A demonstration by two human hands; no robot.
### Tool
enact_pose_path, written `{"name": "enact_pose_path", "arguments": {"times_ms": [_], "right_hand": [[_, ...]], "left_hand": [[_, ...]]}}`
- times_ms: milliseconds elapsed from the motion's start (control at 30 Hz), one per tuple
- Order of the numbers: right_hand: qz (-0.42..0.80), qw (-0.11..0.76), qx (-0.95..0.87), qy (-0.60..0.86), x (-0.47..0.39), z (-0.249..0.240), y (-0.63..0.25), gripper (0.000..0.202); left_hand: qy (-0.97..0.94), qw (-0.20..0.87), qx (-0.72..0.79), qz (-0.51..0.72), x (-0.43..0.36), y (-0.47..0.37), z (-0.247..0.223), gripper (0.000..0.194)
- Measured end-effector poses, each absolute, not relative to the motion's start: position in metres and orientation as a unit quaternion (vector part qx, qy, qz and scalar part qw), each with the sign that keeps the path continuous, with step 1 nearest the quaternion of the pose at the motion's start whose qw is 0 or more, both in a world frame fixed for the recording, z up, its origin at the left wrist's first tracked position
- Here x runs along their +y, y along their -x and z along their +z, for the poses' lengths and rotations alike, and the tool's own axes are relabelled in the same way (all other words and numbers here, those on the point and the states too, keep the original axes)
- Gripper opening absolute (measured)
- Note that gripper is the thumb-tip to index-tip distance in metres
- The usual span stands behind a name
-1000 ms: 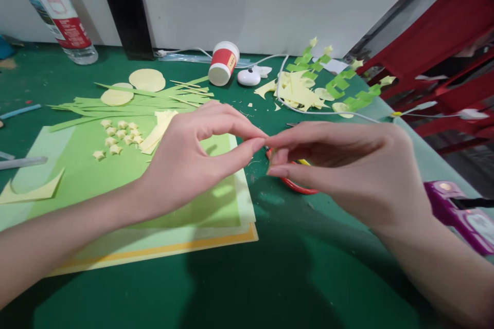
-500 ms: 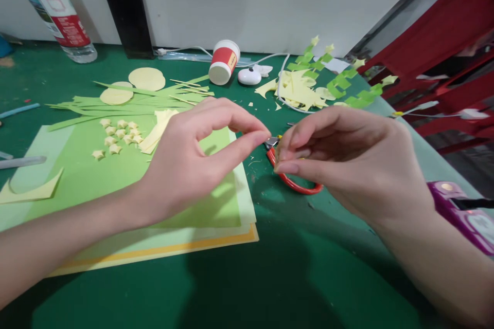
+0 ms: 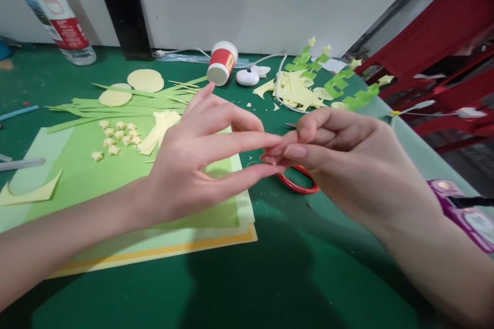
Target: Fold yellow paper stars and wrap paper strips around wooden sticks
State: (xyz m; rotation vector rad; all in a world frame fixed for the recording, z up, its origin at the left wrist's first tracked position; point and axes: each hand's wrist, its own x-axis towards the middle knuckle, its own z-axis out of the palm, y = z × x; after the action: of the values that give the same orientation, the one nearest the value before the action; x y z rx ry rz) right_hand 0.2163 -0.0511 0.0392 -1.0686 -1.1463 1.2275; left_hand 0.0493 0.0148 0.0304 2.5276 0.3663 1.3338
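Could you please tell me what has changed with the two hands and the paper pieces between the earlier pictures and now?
The left hand has opened from a thumb-and-forefinger pinch, its fingers now stretched out to meet the right hand, whose fingertips have curled in and risen slightly. Whether anything is pinched between them cannot be seen. The red-handled scissors, small folded yellow paper stars and green paper sheets lie unmoved.

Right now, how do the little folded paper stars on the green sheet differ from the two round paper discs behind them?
The paper stars are small, puffy and five-pointed; the paper discs are larger, flat and round. The stars lie clustered as a dozen or so on the light green sheet; the discs are only two, lying farther back among the green paper strips. Both are pale yellow paper, and neither hand touches them.
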Motion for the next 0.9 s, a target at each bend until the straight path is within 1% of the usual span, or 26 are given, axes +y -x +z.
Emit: {"name": "enact_pose_path", "arguments": {"times_ms": [133, 267, 400, 533, 633, 700, 767, 833, 900], "right_hand": [[0.533, 0.521, -0.481, 0.462, -0.053, 0.040, -0.215, 0.011], [0.519, 0.502, -0.501, 0.477, -0.055, 0.040, -0.216, 0.008], [0.515, 0.482, -0.507, 0.496, -0.057, 0.041, -0.213, 0.006], [0.517, 0.473, -0.497, 0.511, -0.059, 0.041, -0.210, 0.011], [0.487, 0.457, -0.531, 0.521, -0.061, 0.041, -0.211, 0.003], [0.477, 0.442, -0.554, 0.521, -0.063, 0.041, -0.213, 0.011], [0.511, 0.447, -0.540, 0.497, -0.064, 0.043, -0.213, 0.014], [0.574, 0.469, -0.496, 0.453, -0.065, 0.045, -0.212, 0.005], [0.621, 0.489, -0.454, 0.412, -0.063, 0.047, -0.211, 0.005]], "left_hand": [[-0.873, 0.090, 0.139, 0.459, 0.016, -0.049, 0.030, 0.003], [-0.880, 0.072, 0.139, 0.450, 0.017, -0.048, 0.029, 0.008], [-0.882, 0.067, 0.144, 0.443, 0.018, -0.048, 0.029, 0.005], [-0.883, 0.057, 0.139, 0.444, 0.018, -0.048, 0.028, 0.002], [-0.887, 0.046, 0.139, 0.438, 0.019, -0.047, 0.028, 0.004], [-0.891, 0.033, 0.126, 0.435, 0.020, -0.046, 0.028, 0.005], [-0.889, 0.014, 0.114, 0.442, 0.021, -0.046, 0.028, 0.007], [-0.886, 0.015, 0.108, 0.452, 0.022, -0.046, 0.029, 0.008], [-0.876, 0.080, 0.128, 0.458, 0.021, -0.046, 0.031, 0.008]]}}
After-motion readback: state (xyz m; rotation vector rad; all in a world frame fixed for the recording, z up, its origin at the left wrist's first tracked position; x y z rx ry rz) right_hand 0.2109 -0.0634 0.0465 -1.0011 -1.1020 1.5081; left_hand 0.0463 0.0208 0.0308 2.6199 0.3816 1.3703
